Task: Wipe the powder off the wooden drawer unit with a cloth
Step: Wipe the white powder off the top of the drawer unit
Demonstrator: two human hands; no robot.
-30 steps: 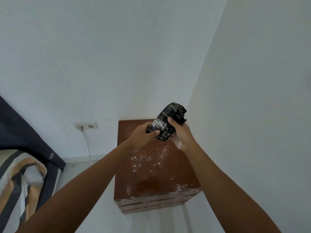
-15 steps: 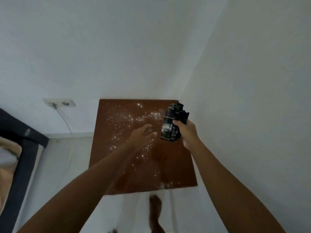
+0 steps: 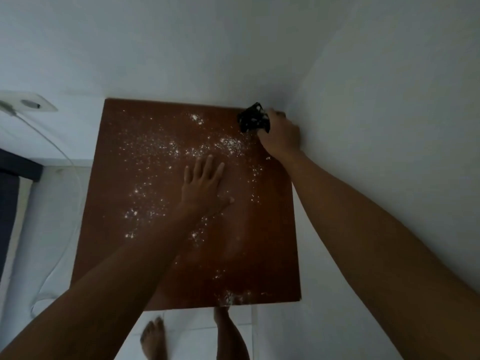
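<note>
Cloth reaches the far right corner
The right hand (image 3: 279, 136) now grips the cloth (image 3: 253, 120) on the drawer unit (image 3: 119, 203); the left hand (image 3: 204, 188), released, lies flat mid-top; powder (image 3: 228, 145) remains unwiped.

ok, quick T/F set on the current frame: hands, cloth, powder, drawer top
1. The right hand grips the cloth at the far right corner of the drawer top. True.
2. The left hand holds the cloth. False: it lies flat on the top with fingers straight, holding nothing.
3. The powder is wiped away. False: white specks are spread across much of the top.
4. The cloth is white. False: it is dark, nearly black.
5. Bare feet show on the floor below the near edge. True.
</note>
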